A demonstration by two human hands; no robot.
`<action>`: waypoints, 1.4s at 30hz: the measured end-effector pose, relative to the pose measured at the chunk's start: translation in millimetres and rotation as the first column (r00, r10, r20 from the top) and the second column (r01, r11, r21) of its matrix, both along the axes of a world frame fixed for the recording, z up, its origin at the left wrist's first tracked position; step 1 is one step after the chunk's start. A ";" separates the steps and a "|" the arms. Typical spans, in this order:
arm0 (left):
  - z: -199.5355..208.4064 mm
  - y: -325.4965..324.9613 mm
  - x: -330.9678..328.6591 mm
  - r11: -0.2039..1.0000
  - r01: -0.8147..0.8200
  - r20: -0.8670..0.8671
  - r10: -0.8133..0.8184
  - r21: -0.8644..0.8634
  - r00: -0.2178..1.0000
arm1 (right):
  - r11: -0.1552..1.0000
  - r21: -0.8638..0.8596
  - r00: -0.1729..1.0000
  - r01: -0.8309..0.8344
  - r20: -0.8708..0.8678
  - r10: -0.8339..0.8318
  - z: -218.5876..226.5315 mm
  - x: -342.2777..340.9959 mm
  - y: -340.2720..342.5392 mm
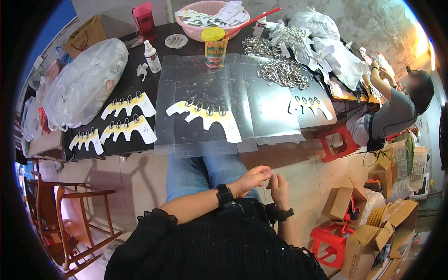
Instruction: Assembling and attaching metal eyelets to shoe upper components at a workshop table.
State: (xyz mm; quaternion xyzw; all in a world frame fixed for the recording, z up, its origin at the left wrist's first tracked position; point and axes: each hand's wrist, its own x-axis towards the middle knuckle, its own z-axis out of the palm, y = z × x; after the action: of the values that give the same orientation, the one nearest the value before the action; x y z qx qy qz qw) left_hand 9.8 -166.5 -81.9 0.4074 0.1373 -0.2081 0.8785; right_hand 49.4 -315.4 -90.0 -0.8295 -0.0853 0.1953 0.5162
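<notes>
Above my lap, off the front edge of the table, my left hand (pixel 252 181) and my right hand (pixel 279 190) meet at the fingertips. Both are closed in a pinch; anything between the fingers is too small to make out. Ahead of them, a white scalloped piece (pixel 205 116) with a yellow-stained edge and several metal rings lies on a clear plastic sheet (pixel 200 144). A similar white piece (pixel 322 111) is farther right on the sheet. Several more ringed white pieces (pixel 128 129) rest on the dark table at the left.
A heap of metal rings (pixel 282 73) lies at the back right beside white pieces and bags. Behind the sheet stand a yellow-lidded can (pixel 215 52), a pink basin (pixel 189 30) and a white bottle (pixel 152 58). A large plastic bag (pixel 86 81) sits left. A co-worker (pixel 396 105) sits right.
</notes>
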 end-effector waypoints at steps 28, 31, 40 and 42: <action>-1.2 5.3 -3.8 0.922 -0.105 0.038 0.128 -0.373 0.991 | 0.943 0.181 0.959 0.281 -0.024 -0.281 -12.5 17.5 11.8; 4.3 17.2 3.2 0.893 -0.178 -0.040 0.177 -0.414 0.983 | 0.923 0.174 0.932 0.344 -0.183 -0.313 -10.8 35.1 -5.0; -16.6 4.7 0.8 0.798 0.006 0.080 0.053 -0.603 0.995 | 0.983 0.182 0.987 -0.039 0.164 0.008 -3.0 3.6 24.7; -9.2 -2.3 -2.6 0.885 -0.013 -0.002 0.014 -0.465 1.000 | 0.997 0.054 0.998 0.054 0.021 -0.055 -9.7 2.6 24.0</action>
State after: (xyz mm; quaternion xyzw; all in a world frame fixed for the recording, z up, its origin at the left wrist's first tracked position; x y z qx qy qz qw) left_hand 7.2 -168.8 -91.0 0.1847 0.0855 -0.2286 0.9520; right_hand 52.0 -291.4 -99.6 -0.8196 -0.0738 0.1695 0.5423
